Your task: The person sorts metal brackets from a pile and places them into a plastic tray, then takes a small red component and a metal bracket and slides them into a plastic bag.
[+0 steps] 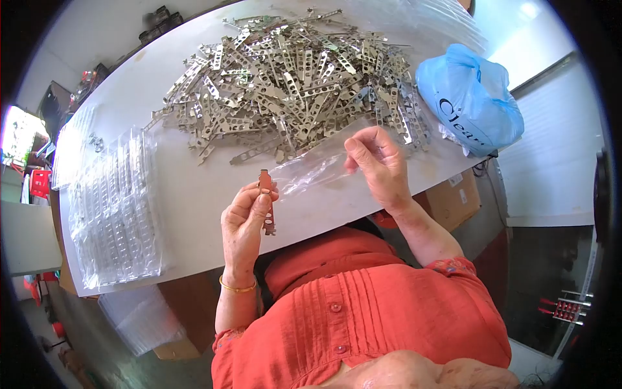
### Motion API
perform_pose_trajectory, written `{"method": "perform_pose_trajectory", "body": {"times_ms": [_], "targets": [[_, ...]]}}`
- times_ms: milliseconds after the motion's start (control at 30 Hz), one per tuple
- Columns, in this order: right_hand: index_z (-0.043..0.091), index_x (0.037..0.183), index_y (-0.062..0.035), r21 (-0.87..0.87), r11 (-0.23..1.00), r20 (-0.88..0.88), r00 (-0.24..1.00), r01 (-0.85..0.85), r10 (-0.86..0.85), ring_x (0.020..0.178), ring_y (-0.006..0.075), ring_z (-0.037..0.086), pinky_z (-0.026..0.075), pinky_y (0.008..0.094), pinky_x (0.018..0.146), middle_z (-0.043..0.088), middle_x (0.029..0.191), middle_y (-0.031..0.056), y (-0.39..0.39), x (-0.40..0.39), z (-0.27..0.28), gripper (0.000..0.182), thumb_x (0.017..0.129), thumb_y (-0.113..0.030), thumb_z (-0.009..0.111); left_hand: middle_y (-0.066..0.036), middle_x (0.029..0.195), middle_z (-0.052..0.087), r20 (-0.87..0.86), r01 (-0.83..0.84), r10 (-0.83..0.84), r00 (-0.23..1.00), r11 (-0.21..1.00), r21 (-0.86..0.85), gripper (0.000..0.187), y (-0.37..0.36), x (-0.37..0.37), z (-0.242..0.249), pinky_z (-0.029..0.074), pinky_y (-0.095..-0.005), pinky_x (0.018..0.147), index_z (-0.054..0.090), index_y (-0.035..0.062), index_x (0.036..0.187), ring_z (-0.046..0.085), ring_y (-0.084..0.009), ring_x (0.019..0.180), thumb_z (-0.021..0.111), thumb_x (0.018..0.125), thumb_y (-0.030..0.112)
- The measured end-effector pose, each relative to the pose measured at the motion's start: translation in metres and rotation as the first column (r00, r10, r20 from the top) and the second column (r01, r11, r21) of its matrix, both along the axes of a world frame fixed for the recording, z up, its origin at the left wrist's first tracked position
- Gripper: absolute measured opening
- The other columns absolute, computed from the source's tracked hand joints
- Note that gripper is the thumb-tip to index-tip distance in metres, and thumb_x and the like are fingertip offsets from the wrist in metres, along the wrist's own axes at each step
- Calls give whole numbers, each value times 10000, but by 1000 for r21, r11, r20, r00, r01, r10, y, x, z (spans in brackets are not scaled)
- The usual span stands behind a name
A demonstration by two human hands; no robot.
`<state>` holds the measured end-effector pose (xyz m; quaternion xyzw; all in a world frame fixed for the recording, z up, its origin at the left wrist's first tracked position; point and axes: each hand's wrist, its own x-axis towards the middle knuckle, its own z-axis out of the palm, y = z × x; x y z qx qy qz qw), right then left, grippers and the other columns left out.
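A perforated metal bracket [267,217] stands upright in my left hand [243,217], pinched between thumb and fingers. A clear plastic bag [311,170] stretches between my two hands, its left end close by the bracket. My right hand [379,165] has its fingers curled and thumb pressed in at the bag's right end. Just beyond both hands lies a big heap of similar metal brackets [291,84] on the white table [194,214].
Packed clear plastic sleeves [116,211] lie stacked on the table's left side. A blue plastic bag [470,97] sits at the right edge, with clear plastic sheets [427,23] behind. Cardboard boxes [450,201] stand under the table.
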<state>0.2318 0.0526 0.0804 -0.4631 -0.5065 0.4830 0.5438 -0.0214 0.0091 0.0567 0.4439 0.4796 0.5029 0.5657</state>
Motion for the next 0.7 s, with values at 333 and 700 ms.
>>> {"method": "perform_pose_trajectory", "body": {"times_ms": [333,700], "targets": [[604,950,-63,13,1000,7,1000,-16,16,700,61,607,489,217,635,618,795,-20,-5,-1,-5,123,984,-168,657,-91,1084,701,73,36,-36,997,999,1,199,4,5,-10,504,-303,834,718,-12,1013,635,-168,1018,632,993,167],[611,954,-41,-64,998,14,1000,1,0,627,85,604,495,238,604,631,709,13,-5,1,-3,213,1039,-229,563,-193,1108,700,110,-4,12,994,997,-78,225,3,6,-13,590,-334,778,667,-67,1095,718,-231,877,564,1018,117]]}}
